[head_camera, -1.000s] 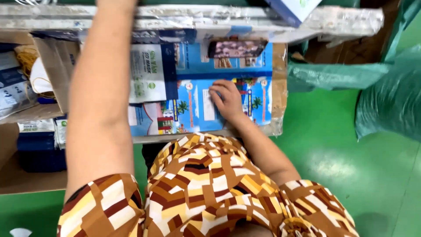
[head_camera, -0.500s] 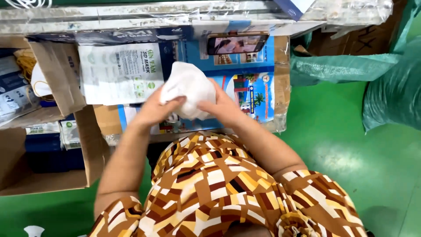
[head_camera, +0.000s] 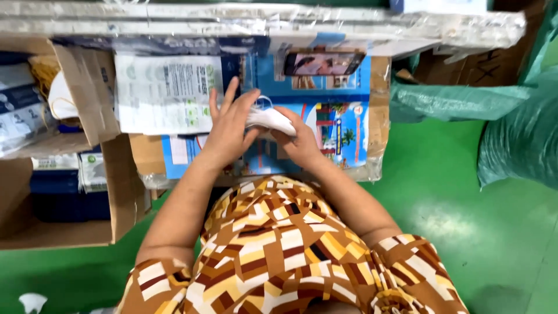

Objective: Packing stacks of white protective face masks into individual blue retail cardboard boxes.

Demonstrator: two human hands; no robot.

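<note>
At the far left of the worktop we see an open cardboard box (head_camera: 70, 227) with dark blue packs (head_camera: 55, 195) inside, and above it a stack of pale packets (head_camera: 20, 110). Next along lies a white printed packet (head_camera: 165, 93) on a blue printed carton (head_camera: 343, 125). Our left hand (head_camera: 226, 134) has its fingers spread and lies flat against the near side of a folded white mask (head_camera: 268, 119), which sits over the blue carton at the middle of the worktop. Our right hand (head_camera: 299, 142) pinches the mask's other side, so the two hands press it between them. Further right, green plastic bags (head_camera: 465, 102) rest beside the worktop on the green floor (head_camera: 453, 209).
</note>
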